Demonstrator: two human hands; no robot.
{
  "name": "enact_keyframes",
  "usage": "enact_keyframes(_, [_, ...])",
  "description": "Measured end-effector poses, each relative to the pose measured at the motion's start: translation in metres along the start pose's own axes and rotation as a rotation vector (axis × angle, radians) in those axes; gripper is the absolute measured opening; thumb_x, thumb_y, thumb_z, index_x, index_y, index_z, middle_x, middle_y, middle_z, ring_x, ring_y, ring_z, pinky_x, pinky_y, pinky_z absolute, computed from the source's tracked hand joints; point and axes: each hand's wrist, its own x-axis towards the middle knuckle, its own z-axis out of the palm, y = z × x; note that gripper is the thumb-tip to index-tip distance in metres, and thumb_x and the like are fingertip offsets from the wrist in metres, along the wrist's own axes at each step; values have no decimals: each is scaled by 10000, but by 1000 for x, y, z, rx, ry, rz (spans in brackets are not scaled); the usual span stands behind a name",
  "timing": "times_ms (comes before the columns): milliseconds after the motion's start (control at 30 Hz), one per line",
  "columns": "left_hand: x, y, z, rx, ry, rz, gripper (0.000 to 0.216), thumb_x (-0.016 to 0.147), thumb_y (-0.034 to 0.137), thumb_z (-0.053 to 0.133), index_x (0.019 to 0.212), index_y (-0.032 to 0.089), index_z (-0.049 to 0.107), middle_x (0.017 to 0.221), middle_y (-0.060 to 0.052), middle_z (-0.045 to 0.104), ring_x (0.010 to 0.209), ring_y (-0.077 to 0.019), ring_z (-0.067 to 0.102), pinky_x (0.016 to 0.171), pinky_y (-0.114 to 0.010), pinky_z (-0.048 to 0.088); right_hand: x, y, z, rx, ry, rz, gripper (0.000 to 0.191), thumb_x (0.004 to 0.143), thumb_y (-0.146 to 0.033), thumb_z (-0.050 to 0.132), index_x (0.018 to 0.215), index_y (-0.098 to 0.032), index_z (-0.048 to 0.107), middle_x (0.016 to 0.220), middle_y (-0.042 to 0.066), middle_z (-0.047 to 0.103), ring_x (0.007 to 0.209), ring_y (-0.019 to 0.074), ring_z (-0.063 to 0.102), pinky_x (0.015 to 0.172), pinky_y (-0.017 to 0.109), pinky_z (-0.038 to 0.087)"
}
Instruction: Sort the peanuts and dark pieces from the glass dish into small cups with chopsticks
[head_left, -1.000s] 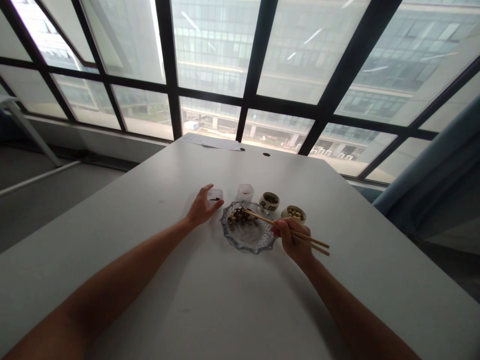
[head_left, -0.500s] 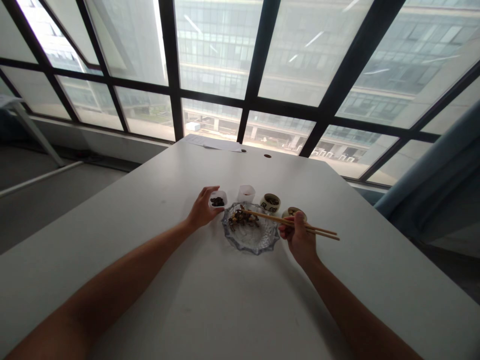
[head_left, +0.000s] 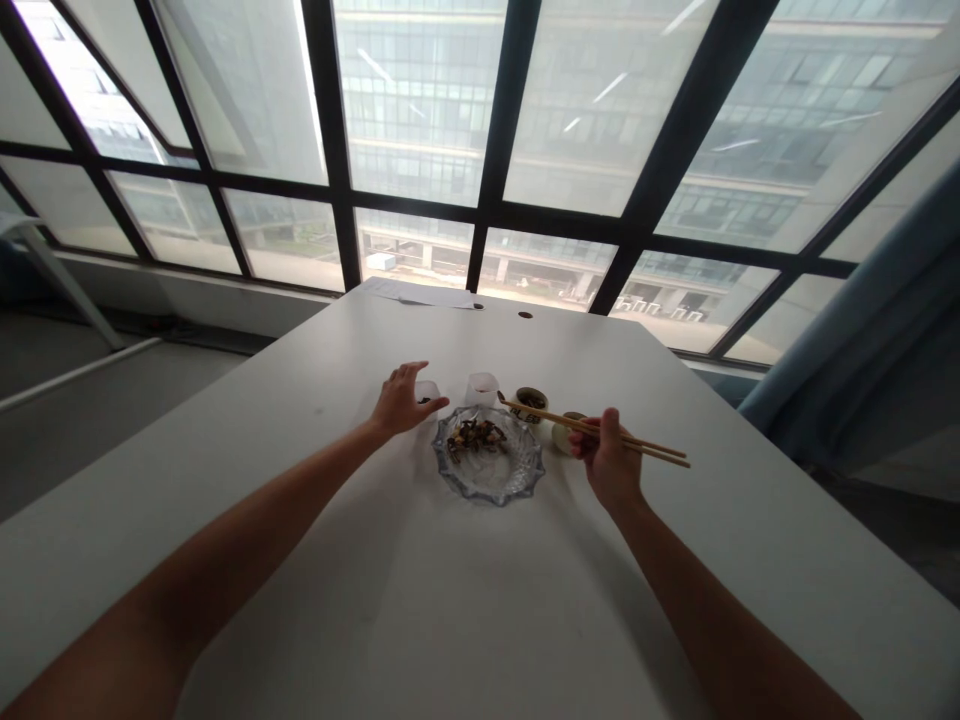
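Observation:
My right hand (head_left: 613, 462) holds a pair of wooden chopsticks (head_left: 637, 448), pointing left. At their tips is a small dark brown piece (head_left: 502, 397), too small to name, above the rim of a clear glass dish (head_left: 491, 492). Mixed dried bits (head_left: 476, 437) lie in the dish's left and back part. My left hand (head_left: 401, 400), thumb and fingers apart, is beside a small white cup (head_left: 429, 388) with dark contents, partly hidden by the thumb. A second white cup (head_left: 482, 389) stands behind the dish.
Right of the white cups stand a round pot (head_left: 529, 404) with dark lettering and another pot (head_left: 568, 436), partly behind my right hand. Paper (head_left: 420, 294) and two small dark round spots are at the white table's (head_left: 337, 600) far edge, before the windows. A blue curtain (head_left: 847, 350) hangs at right.
The chopstick tips have come up out of the dried bits and moved back and right, with a dark piece at them. My left hand's fingers have spread from around the white cup.

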Motion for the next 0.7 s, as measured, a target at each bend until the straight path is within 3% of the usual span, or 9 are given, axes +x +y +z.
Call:
enact_keyframes(67, [16, 20, 1, 83, -51, 27, 688, 798, 573, 686, 1343, 198, 497, 1378, -143, 577, 1299, -335, 513, 1132, -517, 351, 4, -1, -4, -5, 7, -13, 584, 688, -733, 718, 713, -157, 624, 500, 27, 655, 371, 123, 562, 359, 225, 413])
enact_keyframes(167, [38, 50, 14, 165, -253, 43, 738, 803, 588, 659, 1389, 185, 460, 1419, -149, 561, 1341, -338, 482, 1177, -535, 254, 7, 0, -7, -11, 16, -6, 593, 669, -736, 729, 722, -154, 628, 504, 27, 660, 369, 121, 561, 356, 223, 419])
enact_keyframes(300, [59, 71, 38, 183, -462, -36, 761, 770, 509, 707, 1402, 192, 425, 1383, -154, 598, 1329, -338, 512, 1159, -551, 259, 10, 2, -9, 14, 18, 18, 602, 631, -736, 755, 722, -153, 633, 504, 26, 658, 382, 124, 566, 360, 228, 438])
enact_keyframes(400, [67, 72, 44, 166, -473, -45, 715, 763, 420, 722, 1381, 210, 430, 1300, -134, 659, 1252, -320, 588, 1112, -521, 342, 12, 2, -8, 57, 29, 51, 601, 608, -739, 768, 700, -162, 626, 494, 21, 644, 406, 134, 576, 362, 237, 450])
enact_keyframes(533, [67, 65, 36, 132, -445, 18, 762, 709, 351, 774, 1377, 235, 426, 1310, -98, 655, 1226, -289, 608, 1054, -427, 429, 12, -1, -7, 31, -2, 37, 584, 652, -739, 740, 696, -168, 624, 506, 26, 647, 394, 132, 566, 349, 242, 436])
enact_keyframes(700, [57, 48, 26, 49, -358, 173, 756, 663, 221, 784, 1348, 216, 462, 1291, -107, 651, 1194, -307, 614, 1024, -445, 469, 9, -19, -8, -125, -199, -6, 575, 698, -731, 714, 679, -160, 652, 485, 31, 641, 362, 124, 547, 339, 232, 407])
